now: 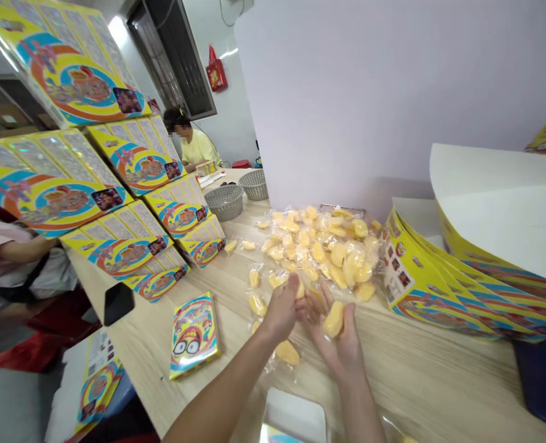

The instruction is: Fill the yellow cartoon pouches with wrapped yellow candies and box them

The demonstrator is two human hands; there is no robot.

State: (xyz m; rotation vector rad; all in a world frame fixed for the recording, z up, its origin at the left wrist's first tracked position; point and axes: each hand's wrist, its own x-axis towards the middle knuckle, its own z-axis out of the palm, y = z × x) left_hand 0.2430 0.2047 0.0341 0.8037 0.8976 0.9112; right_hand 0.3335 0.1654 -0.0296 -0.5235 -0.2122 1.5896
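Observation:
My left hand [279, 314] is closed, thumb and fingers pinching a yellow oval piece [300, 288] in clear wrap. Palm up and cupped, my right hand [337, 347] holds another wrapped yellow piece [333, 319] by the thumb, its fingertips close to my left hand. What these pieces are, I cannot tell. Beyond both hands lies a heap of similar wrapped yellow pieces [317, 251], and a few loose ones, such as a yellow piece [287, 352], lie beside my left wrist. Below my hands stands a small open box [295, 411] with white inner walls.
A closed cartoon box [194, 335] and a black phone [119, 304] lie left. Stacked yellow display boxes [150, 215] rise behind them. Grey baskets [225, 203] stand farther back. Nested open cartons [439, 277] fill the right, before a white panel [393, 92]. Another person [199, 147] sits beyond.

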